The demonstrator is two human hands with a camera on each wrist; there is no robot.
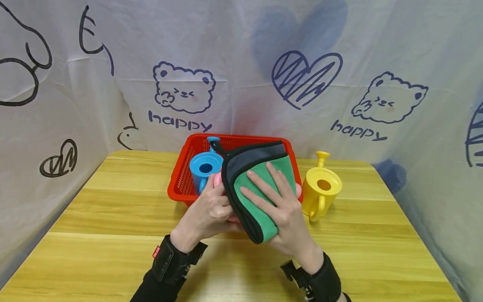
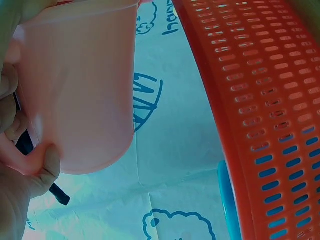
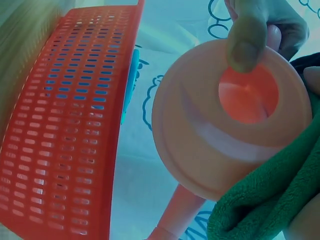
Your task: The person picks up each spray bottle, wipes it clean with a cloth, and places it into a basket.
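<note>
A pink watering can [image 3: 172, 115], seen from its top opening in the right wrist view, is held up by my left hand [image 1: 213, 209]. Left fingers curl round its handle, and the thumb rests by the round hole. A folded green cloth [image 1: 249, 161] with a grey band, black edging and a black loop covers most of the can in the head view. My right hand [image 1: 283, 214] lies over the cloth with fingers spread and straight, pressing it against the can. The pink spout [image 3: 177, 215] points downward in the right wrist view.
Behind the hands, a red perforated basket [image 1: 179, 167] holds a blue watering can [image 1: 196, 166]. A yellow watering can [image 1: 333, 184] stands on the wooden table [image 1: 377, 235], right of the basket. A white sheet [image 1: 241, 50] with drawings hangs behind.
</note>
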